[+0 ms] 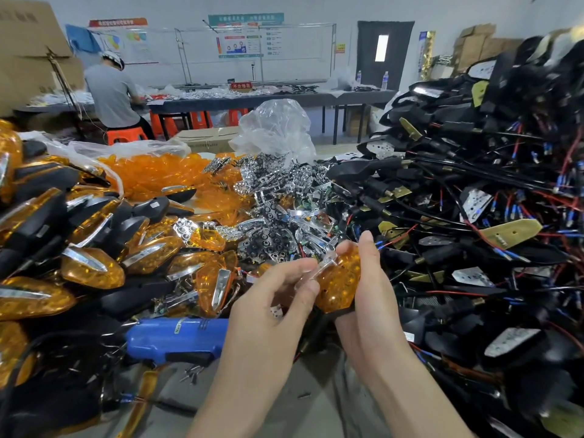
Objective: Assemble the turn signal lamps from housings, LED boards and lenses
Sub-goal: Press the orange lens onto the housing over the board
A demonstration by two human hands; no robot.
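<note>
My right hand grips an amber-lensed turn signal lamp in its black housing, held just above the table's near edge. My left hand pinches a clear chrome trim strip against the top of that amber lens. Finished amber lamps are piled to the left. Loose amber lenses fill a bag behind them. Chrome reflector pieces and LED boards lie heaped in the middle. Black housings with wires tower on the right.
A blue electric screwdriver lies on the table by my left forearm, with small screws beside it. A crumpled clear plastic bag stands behind the chrome heap. A person sits at a far bench with orange stools.
</note>
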